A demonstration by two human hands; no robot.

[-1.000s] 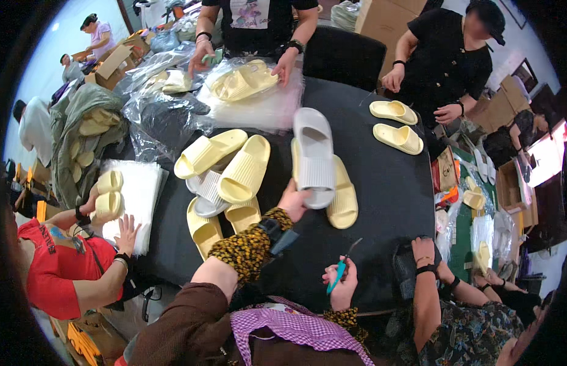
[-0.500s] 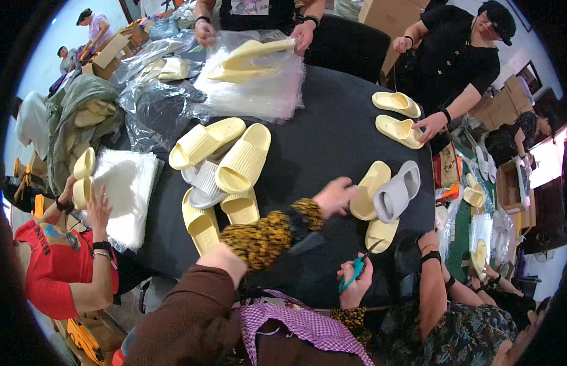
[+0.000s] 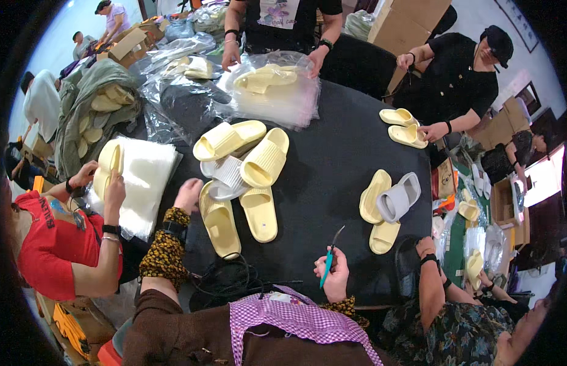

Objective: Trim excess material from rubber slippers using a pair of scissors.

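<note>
My left hand point(image 3: 188, 195) is at the left edge of the slipper pile, close beside a yellow slide slipper point(image 3: 219, 221) lying with its sole end toward me. Its fingers are blurred and partly hidden, so their grip is unclear. Above that slipper lies a grey slide point(image 3: 226, 175), partly covered by two yellow ribbed slides point(image 3: 265, 160). Another yellow slide point(image 3: 259, 216) rests to the right. Near the table's front edge, my right hand point(image 3: 333, 274) is closed around small scissors point(image 3: 327, 267) with teal handles, their dark tip pointing up and away.
To the right, a grey slide point(image 3: 398, 198) lies across yellow ones point(image 3: 375, 194). Black cords point(image 3: 231, 274) lie before me. A co-worker in red holds yellow slippers point(image 3: 110, 168) over clear bags point(image 3: 146, 177). Across the table, a person handles a bagged pair point(image 3: 265, 79); another touches slippers point(image 3: 407, 135).
My left hand has swung from the right-hand slippers across to the left pile. My right hand has shifted left with the scissors. The co-worker across has lowered the yellow slippers onto the bags.
</note>
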